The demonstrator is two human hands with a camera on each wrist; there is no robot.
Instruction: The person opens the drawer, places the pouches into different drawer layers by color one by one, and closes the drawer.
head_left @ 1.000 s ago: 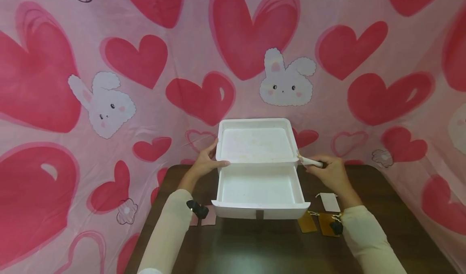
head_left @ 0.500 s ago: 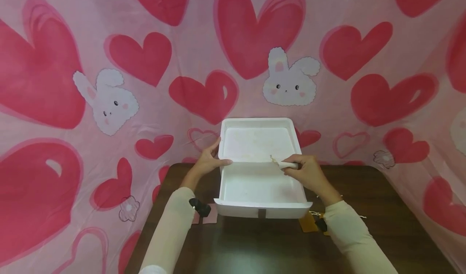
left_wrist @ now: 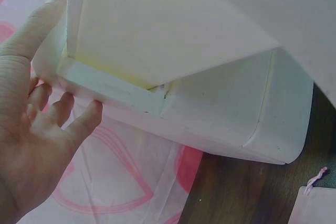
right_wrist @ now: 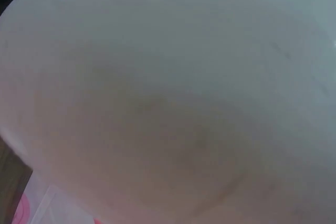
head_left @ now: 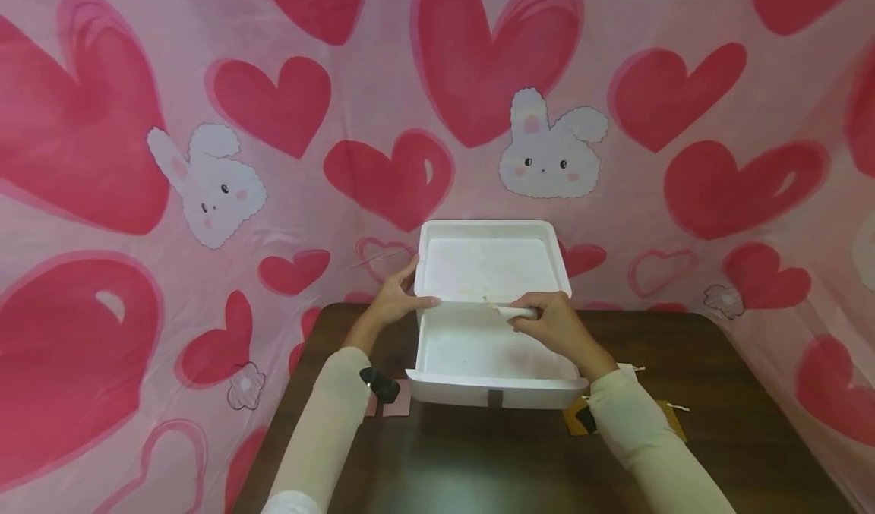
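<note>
A white drawer unit (head_left: 492, 228) stands at the back of the table, its drawer (head_left: 451, 389) pulled out toward me. My left hand (head_left: 395, 299) grips the unit's front left corner, thumb over the top edge. In the left wrist view, the fingers (left_wrist: 86, 121) of that hand bend against the unit's side (left_wrist: 220, 103). Over the open drawer, my right hand (head_left: 557, 323) pinches a small white drawstring pouch (head_left: 514, 312), its cord end pointing left. The right wrist view is blurred, and a pale surface fills most of it; the pouch does not show there.
Pink pouches (head_left: 396, 398) lie left of the drawer on the dark wooden table (head_left: 472, 461). To its right are mustard pouches (head_left: 576, 417) and a white pouch (head_left: 626, 370), partly hidden by my right sleeve (head_left: 636, 423). Behind the table hangs a pink heart-patterned cloth (head_left: 383, 96).
My right hand has carried the white pouch leftward from beside the unit to over the open drawer. The left hand keeps its grip on the corner.
</note>
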